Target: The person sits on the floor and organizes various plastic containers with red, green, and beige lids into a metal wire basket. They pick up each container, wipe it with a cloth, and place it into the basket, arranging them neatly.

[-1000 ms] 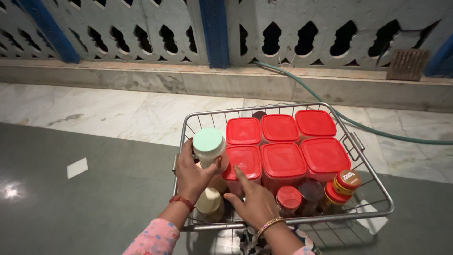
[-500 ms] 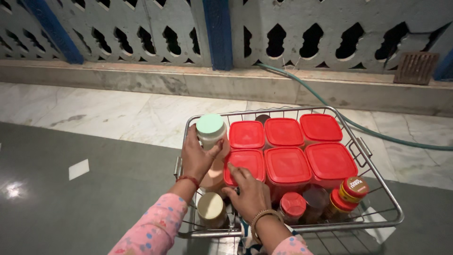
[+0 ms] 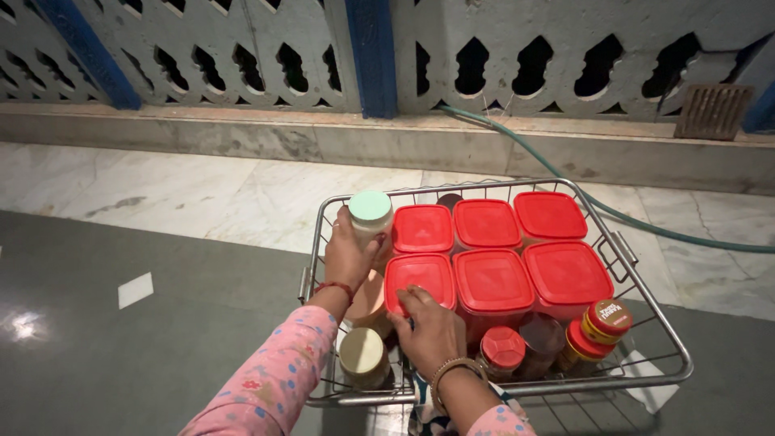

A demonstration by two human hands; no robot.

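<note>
A steel wire basket stands on the floor, packed with jars and boxes. My left hand grips a pale jar with a mint-green lid at the basket's far left corner. My right hand rests on the near edge of a red-lidded square container, fingers curled over its lid. Several more red-lidded square containers fill the middle and back. A cream-lidded jar sits at the near left, just below my left wrist.
Small round jars with red lids and a red-and-yellow capped jar line the basket's near right. A green hose runs across the marble floor behind. A stone step and a carved lattice wall close off the back.
My left hand has carried the mint-lidded jar toward the basket's far left corner and lower. My right hand has curled onto the red lid's front edge.
</note>
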